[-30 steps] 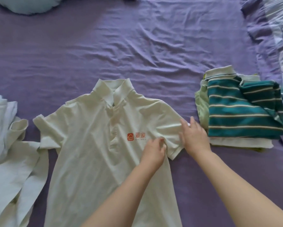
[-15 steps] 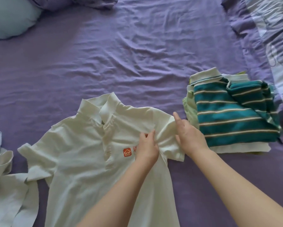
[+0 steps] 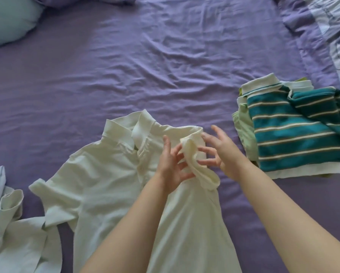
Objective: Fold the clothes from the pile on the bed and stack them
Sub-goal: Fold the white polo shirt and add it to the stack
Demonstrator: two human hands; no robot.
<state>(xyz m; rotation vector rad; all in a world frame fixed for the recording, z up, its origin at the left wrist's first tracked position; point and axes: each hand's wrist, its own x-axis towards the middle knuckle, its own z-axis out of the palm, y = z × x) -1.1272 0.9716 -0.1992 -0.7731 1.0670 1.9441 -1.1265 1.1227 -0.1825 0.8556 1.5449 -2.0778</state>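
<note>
Purple bed sheet point(image 3: 165, 62), creased throughout, serves as work surface. Landmark: white polo shirt point(image 3: 106, 174), lying front-up with collar toward the far side of the bed.

Position: the shirt's right sleeve point(image 3: 196, 164) is lifted off the sheet and bunched between both hands, above the shirt's chest. Left hand point(image 3: 171, 164) has fingers spread, fingertips touching the sleeve from the collar side; a firm pinch is not evident. Right hand point(image 3: 222, 154) also has fingers apart and loosely curled, fingertips touching the sleeve from the outer side. Right of the shirt, well apart: folded stack point(image 3: 295, 134), green striped polo on top. Left of the shirt: unfolded pale clothes point(image 3: 13, 223), next to its other sleeve.

Step, judged: folding the sleeve inward. To do it well, lay the sleeve flat across the chest, keep the fold line parallel to the side seam, and smooth out the bunching before letting go; mirror on the other sleeve.

Change versus half a second ago: then the sleeve lay flat with the hands pressing on it and the orange logo visible; now the sleeve is raised and the logo is covered.
</note>
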